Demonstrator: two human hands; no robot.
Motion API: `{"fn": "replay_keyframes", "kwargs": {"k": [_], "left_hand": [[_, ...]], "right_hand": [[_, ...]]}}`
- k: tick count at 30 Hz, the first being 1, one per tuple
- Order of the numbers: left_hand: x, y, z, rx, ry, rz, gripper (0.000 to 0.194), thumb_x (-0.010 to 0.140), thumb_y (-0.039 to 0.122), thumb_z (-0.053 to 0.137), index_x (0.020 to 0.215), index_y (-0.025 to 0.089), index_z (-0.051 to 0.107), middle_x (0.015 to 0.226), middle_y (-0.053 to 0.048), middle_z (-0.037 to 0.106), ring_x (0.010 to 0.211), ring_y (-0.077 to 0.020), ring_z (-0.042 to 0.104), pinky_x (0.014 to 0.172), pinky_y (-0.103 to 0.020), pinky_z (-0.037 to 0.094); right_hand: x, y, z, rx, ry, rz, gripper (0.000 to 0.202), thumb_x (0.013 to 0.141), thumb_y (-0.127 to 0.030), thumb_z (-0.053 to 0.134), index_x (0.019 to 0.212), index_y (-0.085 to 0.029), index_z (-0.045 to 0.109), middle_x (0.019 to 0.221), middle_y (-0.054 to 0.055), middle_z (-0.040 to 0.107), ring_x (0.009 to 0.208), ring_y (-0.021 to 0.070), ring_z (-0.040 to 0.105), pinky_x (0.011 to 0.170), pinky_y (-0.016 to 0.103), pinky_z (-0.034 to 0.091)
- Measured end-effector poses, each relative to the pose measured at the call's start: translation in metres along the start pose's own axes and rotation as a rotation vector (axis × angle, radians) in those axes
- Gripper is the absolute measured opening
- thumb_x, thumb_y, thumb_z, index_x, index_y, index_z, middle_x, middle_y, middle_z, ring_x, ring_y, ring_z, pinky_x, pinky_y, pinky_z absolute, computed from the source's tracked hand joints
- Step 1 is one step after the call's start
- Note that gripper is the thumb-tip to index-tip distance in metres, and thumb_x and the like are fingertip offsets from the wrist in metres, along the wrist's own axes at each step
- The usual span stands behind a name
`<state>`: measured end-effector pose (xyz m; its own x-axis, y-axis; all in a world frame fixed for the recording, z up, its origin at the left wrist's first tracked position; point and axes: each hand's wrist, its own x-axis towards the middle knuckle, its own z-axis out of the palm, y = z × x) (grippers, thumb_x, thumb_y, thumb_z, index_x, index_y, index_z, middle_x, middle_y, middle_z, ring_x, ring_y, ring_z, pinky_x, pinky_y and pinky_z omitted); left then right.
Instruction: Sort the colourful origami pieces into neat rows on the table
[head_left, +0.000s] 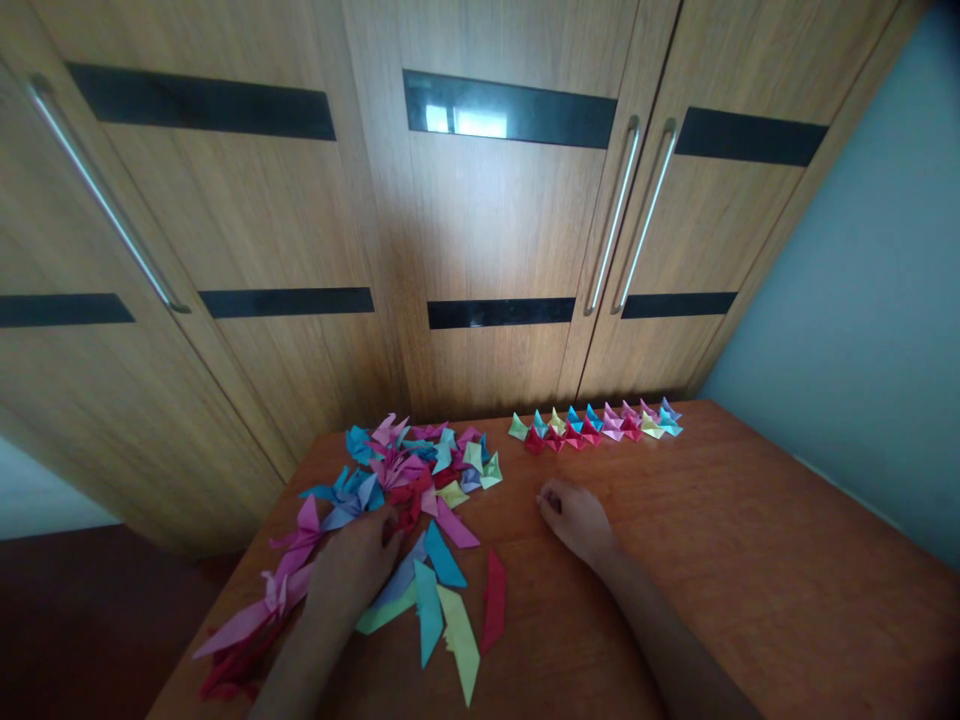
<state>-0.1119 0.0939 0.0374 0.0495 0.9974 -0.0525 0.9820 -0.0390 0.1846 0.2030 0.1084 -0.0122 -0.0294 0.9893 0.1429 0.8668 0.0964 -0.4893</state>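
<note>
My left hand (356, 560) reaches over a pile of folded paper pieces on the left side of the table. Its fingers are curled in beside a red folded paper piece (411, 503), and what they hold, if anything, is hidden. Curled closed, my right hand (576, 518) rests on the tabletop with nothing visible in it. Between the hands lie flat folded paper strips, among them a teal strip (428, 610), a yellow strip (459, 640), a red strip (493, 600) and a blue strip (444, 557). Pink paper cranes (259, 612) lie left of my left forearm.
Toward the back right of the wooden table (720, 560), small pointed paper units (592, 430) stand in two rows. Behind the table rises a wooden wardrobe (487, 220) with metal handles. A pale blue wall (847, 330) borders the right side.
</note>
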Motion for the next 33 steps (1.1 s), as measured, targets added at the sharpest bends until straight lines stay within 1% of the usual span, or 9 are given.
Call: {"fn": "replay_keyframes", "kwargs": {"k": [4, 8, 11, 13, 15, 19, 22, 30, 33], "left_hand": [[-0.002, 0.001, -0.005, 0.004, 0.073, -0.013, 0.015, 0.087, 0.029, 0.041, 0.086, 0.022, 0.055, 0.079, -0.005, 0.068, 0.075, -0.0216, 0.065, 0.059, -0.026, 0.039], [-0.003, 0.005, -0.009, -0.042, 0.159, -0.003, 0.016, 0.090, 0.030, 0.036, 0.091, 0.021, 0.050, 0.074, -0.004, 0.066, 0.069, -0.0216, 0.065, 0.056, -0.026, 0.039], [-0.005, 0.010, -0.008, -0.177, 0.231, 0.066, 0.016, 0.090, 0.030, 0.037, 0.095, 0.022, 0.050, 0.078, -0.003, 0.067, 0.069, -0.0191, 0.066, 0.059, -0.026, 0.042], [-0.006, 0.014, -0.005, -0.277, 0.283, 0.138, 0.017, 0.090, 0.033, 0.040, 0.096, 0.022, 0.052, 0.083, -0.001, 0.068, 0.072, -0.0177, 0.066, 0.062, -0.025, 0.045], [-0.007, 0.019, -0.001, -0.346, 0.304, 0.223, 0.018, 0.089, 0.034, 0.042, 0.097, 0.023, 0.054, 0.088, -0.001, 0.069, 0.076, -0.0172, 0.066, 0.067, -0.025, 0.047], [-0.010, 0.027, 0.005, -0.378, 0.318, 0.357, 0.019, 0.089, 0.032, 0.044, 0.096, 0.023, 0.058, 0.092, -0.002, 0.069, 0.083, -0.0176, 0.066, 0.075, -0.027, 0.049], [-0.013, 0.034, 0.007, -0.388, 0.321, 0.423, 0.017, 0.088, 0.031, 0.046, 0.094, 0.022, 0.060, 0.089, -0.002, 0.069, 0.081, -0.0173, 0.065, 0.074, -0.027, 0.049], [-0.024, 0.050, 0.007, -0.431, 0.173, 0.419, 0.014, 0.088, 0.026, 0.046, 0.089, 0.023, 0.060, 0.083, -0.002, 0.069, 0.075, -0.0168, 0.066, 0.068, -0.026, 0.050], [-0.026, 0.053, 0.007, -0.451, 0.163, 0.423, 0.016, 0.088, 0.027, 0.046, 0.090, 0.023, 0.061, 0.086, -0.003, 0.070, 0.078, -0.0178, 0.067, 0.069, -0.027, 0.051]], "right_hand": [[0.000, -0.001, 0.000, 0.005, 0.001, 0.004, 0.012, 0.084, -0.025, 0.051, 0.078, -0.022, 0.060, 0.076, 0.000, 0.064, 0.068, 0.0129, 0.056, 0.059, 0.021, 0.033], [0.000, -0.001, -0.001, 0.008, -0.002, 0.010, 0.012, 0.084, -0.025, 0.051, 0.078, -0.022, 0.060, 0.076, 0.000, 0.064, 0.068, 0.0130, 0.056, 0.060, 0.022, 0.034], [0.000, -0.001, -0.001, 0.009, 0.008, 0.000, 0.011, 0.084, -0.024, 0.051, 0.077, -0.022, 0.060, 0.075, 0.000, 0.064, 0.066, 0.0123, 0.055, 0.060, 0.021, 0.033], [-0.001, -0.001, -0.001, 0.006, 0.016, -0.005, 0.012, 0.084, -0.025, 0.052, 0.076, -0.022, 0.059, 0.075, 0.000, 0.063, 0.066, 0.0123, 0.055, 0.059, 0.021, 0.033], [-0.001, -0.002, -0.001, 0.004, 0.011, -0.003, 0.012, 0.084, -0.025, 0.051, 0.076, -0.022, 0.059, 0.075, 0.000, 0.063, 0.066, 0.0124, 0.055, 0.058, 0.021, 0.032], [-0.002, -0.004, -0.003, 0.005, -0.012, 0.009, 0.013, 0.085, -0.026, 0.051, 0.077, -0.022, 0.060, 0.076, 0.000, 0.064, 0.066, 0.0123, 0.055, 0.059, 0.021, 0.032], [-0.003, -0.006, -0.004, 0.013, -0.028, -0.006, 0.012, 0.085, -0.025, 0.051, 0.080, -0.022, 0.061, 0.075, 0.000, 0.064, 0.067, 0.0123, 0.055, 0.059, 0.021, 0.032], [-0.004, -0.009, -0.004, 0.042, -0.049, -0.070, 0.012, 0.083, -0.023, 0.050, 0.080, -0.022, 0.062, 0.075, -0.001, 0.064, 0.071, 0.0133, 0.057, 0.063, 0.022, 0.036], [-0.006, -0.013, -0.005, 0.136, -0.099, -0.108, 0.014, 0.082, -0.020, 0.049, 0.083, -0.022, 0.063, 0.074, 0.000, 0.065, 0.068, 0.0129, 0.057, 0.063, 0.022, 0.038]]}}
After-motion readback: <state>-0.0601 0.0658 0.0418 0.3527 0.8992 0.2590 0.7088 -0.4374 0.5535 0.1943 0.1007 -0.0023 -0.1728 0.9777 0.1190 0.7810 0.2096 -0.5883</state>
